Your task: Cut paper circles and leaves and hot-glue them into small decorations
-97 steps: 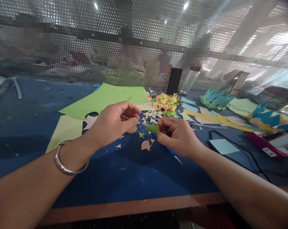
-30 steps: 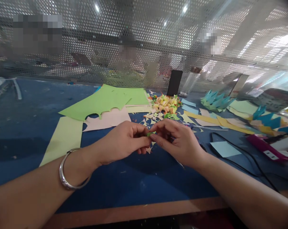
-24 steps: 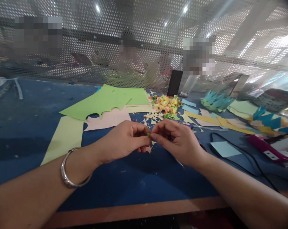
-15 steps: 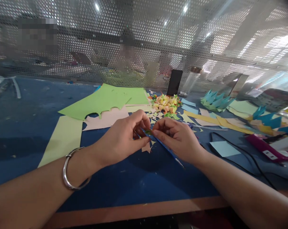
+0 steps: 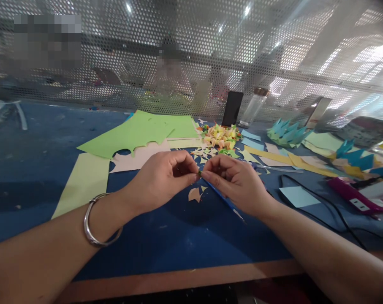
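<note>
Between the fingertips of both hands is a tiny green paper piece (image 5: 199, 172), mostly hidden. My left hand (image 5: 166, 179), with a silver bangle (image 5: 89, 223) at its wrist, pinches it from the left. From the other side my right hand (image 5: 234, 181) pinches it too, thumb against forefinger. Under the right hand a thin blue pen-like tool (image 5: 224, 198) lies slanted, its metal tip toward me. Small pink paper scraps (image 5: 194, 194) rest on the blue table (image 5: 166, 249) just below the fingers. Beyond the hands sits a heap of small yellow, orange and green folded paper pieces (image 5: 221, 136).
Green sheets (image 5: 147, 131) with cut-out edges lie back left. A phone (image 5: 232, 109) and a clear bottle (image 5: 254, 107) stand behind the heap. Pointed blue paper shapes (image 5: 288, 134), paper strips (image 5: 267, 156), a black cable (image 5: 330, 207) and a magenta power strip (image 5: 357, 198) are at right.
My left fingers have closed inward from a looser curl, and their tips now meet the right fingertips at the green paper piece. The right hand has barely moved.
</note>
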`<action>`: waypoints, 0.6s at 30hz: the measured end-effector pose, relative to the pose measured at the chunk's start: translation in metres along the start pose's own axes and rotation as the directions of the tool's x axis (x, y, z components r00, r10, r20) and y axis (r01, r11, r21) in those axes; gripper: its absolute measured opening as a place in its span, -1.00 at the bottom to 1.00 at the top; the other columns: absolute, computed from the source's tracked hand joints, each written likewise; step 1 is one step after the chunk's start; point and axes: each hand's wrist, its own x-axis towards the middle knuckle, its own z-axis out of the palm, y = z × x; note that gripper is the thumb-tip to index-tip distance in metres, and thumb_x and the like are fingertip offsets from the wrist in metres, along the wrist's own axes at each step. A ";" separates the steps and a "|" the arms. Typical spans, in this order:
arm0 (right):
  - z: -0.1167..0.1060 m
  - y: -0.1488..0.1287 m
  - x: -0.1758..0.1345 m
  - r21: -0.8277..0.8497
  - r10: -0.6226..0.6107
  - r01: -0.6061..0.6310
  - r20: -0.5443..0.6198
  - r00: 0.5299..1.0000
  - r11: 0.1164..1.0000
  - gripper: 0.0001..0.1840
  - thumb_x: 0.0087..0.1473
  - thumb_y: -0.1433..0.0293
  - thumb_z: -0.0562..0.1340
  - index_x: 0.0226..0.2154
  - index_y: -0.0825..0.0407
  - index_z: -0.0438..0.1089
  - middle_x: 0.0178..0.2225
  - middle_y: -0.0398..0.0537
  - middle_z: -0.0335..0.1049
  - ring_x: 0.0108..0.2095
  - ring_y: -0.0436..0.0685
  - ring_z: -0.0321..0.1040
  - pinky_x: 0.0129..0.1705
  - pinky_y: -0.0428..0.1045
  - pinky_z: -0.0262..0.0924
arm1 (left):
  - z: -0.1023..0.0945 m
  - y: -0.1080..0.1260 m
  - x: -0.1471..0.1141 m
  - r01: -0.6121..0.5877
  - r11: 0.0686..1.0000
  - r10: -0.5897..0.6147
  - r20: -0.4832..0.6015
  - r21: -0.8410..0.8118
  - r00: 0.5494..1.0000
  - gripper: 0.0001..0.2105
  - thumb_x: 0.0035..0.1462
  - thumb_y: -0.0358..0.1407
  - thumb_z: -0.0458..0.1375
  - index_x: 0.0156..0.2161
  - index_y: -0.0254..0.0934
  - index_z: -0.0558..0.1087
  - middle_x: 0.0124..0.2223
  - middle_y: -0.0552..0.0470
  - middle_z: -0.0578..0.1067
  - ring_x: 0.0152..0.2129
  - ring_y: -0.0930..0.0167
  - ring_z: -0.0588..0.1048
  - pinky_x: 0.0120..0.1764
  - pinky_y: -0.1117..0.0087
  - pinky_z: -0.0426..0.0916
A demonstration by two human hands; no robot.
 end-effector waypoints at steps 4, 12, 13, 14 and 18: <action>0.000 -0.001 0.000 0.002 -0.014 0.014 -0.027 1.000 1.000 -0.85 0.19 0.30 0.31 -0.30 0.05 0.43 -0.41 -0.15 0.42 -0.47 -0.05 0.30 -0.47 -0.13 0.19 | -0.002 0.003 0.001 0.056 0.992 -0.051 0.041 -0.113 0.998 -0.84 0.13 -0.23 0.28 -0.31 -0.30 0.47 -0.40 0.06 0.50 -0.46 0.46 0.44 -0.38 0.44 0.34; 0.001 0.001 -0.002 0.005 -0.025 0.026 -0.039 0.999 1.000 -0.84 0.17 0.28 0.33 -0.27 0.04 0.45 -0.40 -0.15 0.43 -0.48 -0.06 0.31 -0.48 -0.13 0.22 | -0.003 0.005 0.003 0.093 0.982 -0.087 0.043 -0.162 0.995 -0.80 0.08 -0.21 0.33 -0.34 -0.31 0.47 -0.42 0.07 0.49 -0.48 0.46 0.44 -0.40 0.45 0.34; 0.001 0.002 -0.002 -0.003 -0.028 0.028 -0.041 0.999 1.000 -0.84 0.17 0.28 0.33 -0.27 0.04 0.46 -0.41 -0.15 0.43 -0.49 -0.06 0.30 -0.48 -0.13 0.21 | -0.003 0.005 0.003 0.096 0.982 -0.090 0.042 -0.164 0.995 -0.80 0.08 -0.21 0.33 -0.34 -0.30 0.47 -0.42 0.06 0.50 -0.47 0.46 0.45 -0.39 0.44 0.34; 0.001 0.002 -0.002 -0.011 -0.030 0.029 -0.041 0.999 1.000 -0.84 0.18 0.28 0.32 -0.27 0.04 0.46 -0.41 -0.15 0.43 -0.49 -0.06 0.30 -0.49 -0.13 0.21 | -0.003 0.005 0.002 0.098 0.981 -0.092 0.044 -0.167 0.995 -0.80 0.08 -0.21 0.33 -0.34 -0.30 0.47 -0.41 0.06 0.50 -0.47 0.45 0.45 -0.39 0.44 0.34; 0.000 0.003 -0.003 -0.024 -0.034 0.033 -0.033 0.999 0.999 -0.83 0.19 0.26 0.31 -0.26 0.03 0.46 -0.40 -0.14 0.43 -0.49 -0.05 0.30 -0.49 -0.13 0.19 | -0.003 0.005 0.002 0.117 0.977 -0.107 0.066 -0.179 0.992 -0.80 0.07 -0.21 0.32 -0.33 -0.30 0.46 -0.40 0.06 0.49 -0.46 0.45 0.44 -0.38 0.43 0.34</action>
